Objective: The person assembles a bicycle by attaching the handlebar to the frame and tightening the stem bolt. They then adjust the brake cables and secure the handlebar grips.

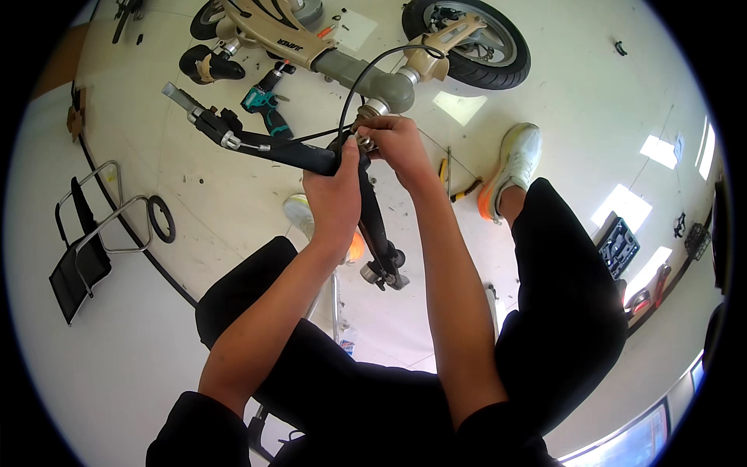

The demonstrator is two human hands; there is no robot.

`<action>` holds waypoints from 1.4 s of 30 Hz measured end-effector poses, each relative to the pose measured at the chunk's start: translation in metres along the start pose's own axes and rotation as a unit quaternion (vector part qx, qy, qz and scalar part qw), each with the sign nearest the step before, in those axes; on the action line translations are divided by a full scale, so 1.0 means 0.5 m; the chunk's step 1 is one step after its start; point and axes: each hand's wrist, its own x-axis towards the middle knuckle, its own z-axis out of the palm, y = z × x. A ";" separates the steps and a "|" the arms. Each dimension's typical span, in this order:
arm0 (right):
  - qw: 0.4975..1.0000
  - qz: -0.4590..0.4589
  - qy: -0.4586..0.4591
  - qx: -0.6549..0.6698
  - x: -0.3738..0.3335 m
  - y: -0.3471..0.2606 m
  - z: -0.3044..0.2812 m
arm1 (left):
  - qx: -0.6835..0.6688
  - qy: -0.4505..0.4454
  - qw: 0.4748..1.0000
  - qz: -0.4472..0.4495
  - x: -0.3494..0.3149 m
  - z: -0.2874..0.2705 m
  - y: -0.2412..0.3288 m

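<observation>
A beige and grey bike frame [334, 66] lies on the floor ahead of me. Its black handlebar [288, 153] runs from the far left, past the silver headset [373, 109], down toward my knees. My left hand [334, 187] is closed around the middle of the bar, thumb pointing up toward the headset. Close beside it, my right hand [397, 146] has its fingers bent and pinched at the metal fitting below the headset. Whatever sits between those fingertips is hidden. A black cable [354, 89] loops over from the fork to the bar.
Beyond the hands is a small wheel [510, 74] with a black tyre. A teal cordless drill [264, 101] and a black saddle [214, 66] lie left. Yellow-handled pliers [467, 189] are near my shoe [520, 152]. A tool case [618, 247] is right, a chair [85, 261] left.
</observation>
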 end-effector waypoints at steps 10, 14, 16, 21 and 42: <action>0.985 -0.047 0.047 0.158 -0.033 -0.028 -0.005 | -0.028 -0.007 0.999 0.030 -0.003 0.001 -0.001; 0.967 -0.144 0.201 -0.054 -0.050 -0.012 0.025 | -0.048 -0.023 0.998 0.033 -0.012 0.003 0.003; 0.954 -0.155 0.244 -0.081 -0.051 -0.005 0.035 | -0.054 -0.021 0.997 0.043 -0.013 0.005 0.005; 0.934 -0.185 0.301 -0.047 -0.068 -0.025 0.066 | -0.075 0.017 0.996 0.054 -0.006 0.014 0.008; 0.890 0.024 0.218 0.400 0.008 -0.070 0.102 | -0.112 0.111 0.985 0.075 0.008 0.041 0.002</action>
